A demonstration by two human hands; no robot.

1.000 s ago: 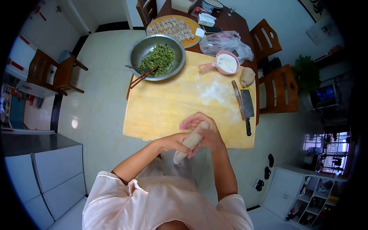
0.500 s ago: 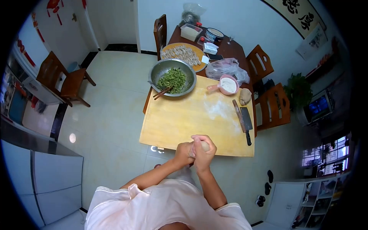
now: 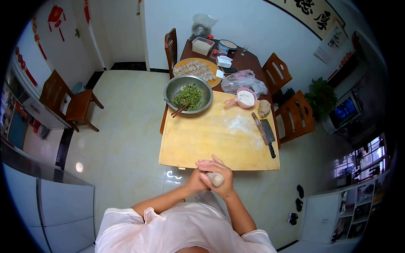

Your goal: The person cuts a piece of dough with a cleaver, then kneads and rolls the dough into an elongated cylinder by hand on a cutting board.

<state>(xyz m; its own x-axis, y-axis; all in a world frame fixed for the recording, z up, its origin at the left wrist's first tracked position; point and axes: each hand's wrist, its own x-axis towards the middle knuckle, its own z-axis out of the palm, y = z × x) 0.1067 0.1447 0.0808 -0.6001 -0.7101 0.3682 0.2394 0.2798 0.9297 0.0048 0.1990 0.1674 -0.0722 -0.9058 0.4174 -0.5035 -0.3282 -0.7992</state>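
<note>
A pale lump of dough point(image 3: 217, 179) is pressed between my two hands, just off the near edge of the yellow board point(image 3: 198, 143). My left hand point(image 3: 196, 180) wraps it from the left, its fingers partly hidden. Around the dough's other side curls my right hand point(image 3: 226, 181), its fingers reaching over toward the left one. On the board's right side lie a cleaver point(image 3: 267, 130) with a black handle, a rolling pin point(image 3: 259, 126) and a second lump of dough point(image 3: 264, 108). White flour point(image 3: 238, 123) dusts the board's middle.
A steel bowl point(image 3: 168, 93) holds chopped green filling and chopsticks point(image 3: 179, 111). Behind it, an orange tray point(image 3: 178, 66) carries many small pale pieces. A pink cup point(image 3: 239, 105) of flour and a plastic bag point(image 3: 242, 81) are farther back. Wooden chairs point(image 3: 297, 118) flank the table.
My hands have turned about the dough, exposing more of its end toward me. The view has shifted, so the table and board appear slightly lower.
</note>
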